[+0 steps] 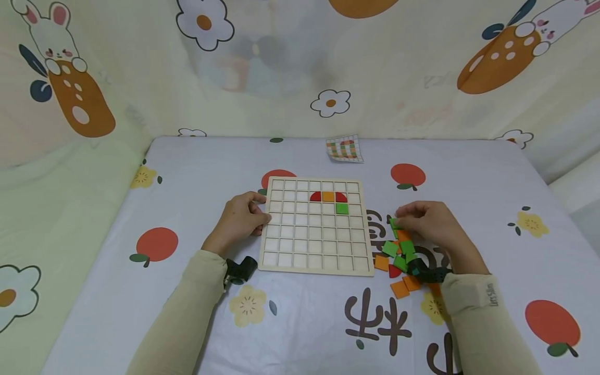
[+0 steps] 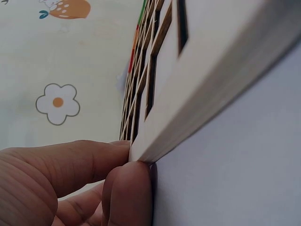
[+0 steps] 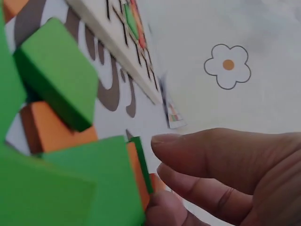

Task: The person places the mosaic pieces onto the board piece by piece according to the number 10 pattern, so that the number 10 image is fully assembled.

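A pale wooden grid board (image 1: 316,272) lies on the table. In its upper part, an orange square (image 1: 328,196) sits between two red rounded pieces, with a green square (image 1: 342,209) below the right one. My left hand (image 1: 240,219) holds the board's left edge; its fingertips and thumb meet the rim (image 2: 164,125) in the left wrist view. To the board's right, my right hand (image 1: 428,221) is over a loose pile of tiles. In the right wrist view, its fingers are parted beside a green tile (image 3: 103,174) and an orange one, the lower digit touching them.
Loose orange tiles (image 1: 400,289) and a red piece (image 1: 395,271) lie at the pile's near side. Behind the board is a small patterned card (image 1: 344,149). A printed cloth (image 1: 300,323) covers the table, and a patterned curtain (image 1: 276,104) hangs at the back.
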Motion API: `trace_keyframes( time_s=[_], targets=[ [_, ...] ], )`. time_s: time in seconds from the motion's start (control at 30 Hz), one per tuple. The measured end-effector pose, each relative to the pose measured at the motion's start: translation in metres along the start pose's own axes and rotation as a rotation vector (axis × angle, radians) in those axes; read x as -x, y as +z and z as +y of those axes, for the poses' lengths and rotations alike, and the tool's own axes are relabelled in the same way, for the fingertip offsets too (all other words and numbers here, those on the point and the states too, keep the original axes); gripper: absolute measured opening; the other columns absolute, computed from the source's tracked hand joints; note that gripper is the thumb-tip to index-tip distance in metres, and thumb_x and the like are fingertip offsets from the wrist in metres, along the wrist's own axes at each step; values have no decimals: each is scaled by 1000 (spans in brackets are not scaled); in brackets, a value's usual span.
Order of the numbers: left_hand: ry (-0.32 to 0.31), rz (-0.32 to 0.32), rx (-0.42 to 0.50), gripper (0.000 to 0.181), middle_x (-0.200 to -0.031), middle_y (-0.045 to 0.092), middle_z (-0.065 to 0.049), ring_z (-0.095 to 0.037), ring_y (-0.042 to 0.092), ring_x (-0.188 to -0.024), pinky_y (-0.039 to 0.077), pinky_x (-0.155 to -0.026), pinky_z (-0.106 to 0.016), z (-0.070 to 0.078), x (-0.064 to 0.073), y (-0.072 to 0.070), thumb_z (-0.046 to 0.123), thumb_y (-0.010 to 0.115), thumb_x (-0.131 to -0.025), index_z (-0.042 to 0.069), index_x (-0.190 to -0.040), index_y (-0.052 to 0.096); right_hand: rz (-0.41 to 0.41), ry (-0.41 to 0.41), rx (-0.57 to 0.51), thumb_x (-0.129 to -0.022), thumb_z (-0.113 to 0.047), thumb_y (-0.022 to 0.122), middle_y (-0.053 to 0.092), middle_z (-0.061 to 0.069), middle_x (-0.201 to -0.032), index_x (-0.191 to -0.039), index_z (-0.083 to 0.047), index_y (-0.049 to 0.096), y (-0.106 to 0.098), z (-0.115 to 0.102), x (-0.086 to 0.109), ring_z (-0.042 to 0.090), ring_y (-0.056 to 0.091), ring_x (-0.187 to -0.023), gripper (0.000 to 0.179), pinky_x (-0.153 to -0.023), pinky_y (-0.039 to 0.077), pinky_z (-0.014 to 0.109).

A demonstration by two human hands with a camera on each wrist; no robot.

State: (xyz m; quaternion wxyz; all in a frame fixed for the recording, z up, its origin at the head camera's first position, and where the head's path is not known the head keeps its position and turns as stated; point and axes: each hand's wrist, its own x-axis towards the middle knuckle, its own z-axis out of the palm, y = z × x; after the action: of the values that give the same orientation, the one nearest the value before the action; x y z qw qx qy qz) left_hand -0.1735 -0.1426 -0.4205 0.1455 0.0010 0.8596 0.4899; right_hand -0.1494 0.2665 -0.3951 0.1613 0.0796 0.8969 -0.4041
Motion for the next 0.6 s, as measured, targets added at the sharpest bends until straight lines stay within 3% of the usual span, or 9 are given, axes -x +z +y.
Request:
trace_keyframes(
  time_s=[0.33,0.6],
  targets=[
    [0,-5,8,42,-89,65,-11,-15,66,-62,58,-60,-25,1,1,-1,8,76,-95,3,-133,61,39,4,126,-96,-32,75,65,12,-102,-125,1,67,4,-8,4,28,56,-96,45,-72,50,29],
    [3,-6,9,42,-89,65,-10,-15,66,-62,57,-60,-26,1,1,-1,9,76,-94,3,-133,61,57,-16,85,-98,-28,73,69,17,-110,-122,0,70,9,-11,6,29,59,-97,37,-75,52,27]
  ],
)
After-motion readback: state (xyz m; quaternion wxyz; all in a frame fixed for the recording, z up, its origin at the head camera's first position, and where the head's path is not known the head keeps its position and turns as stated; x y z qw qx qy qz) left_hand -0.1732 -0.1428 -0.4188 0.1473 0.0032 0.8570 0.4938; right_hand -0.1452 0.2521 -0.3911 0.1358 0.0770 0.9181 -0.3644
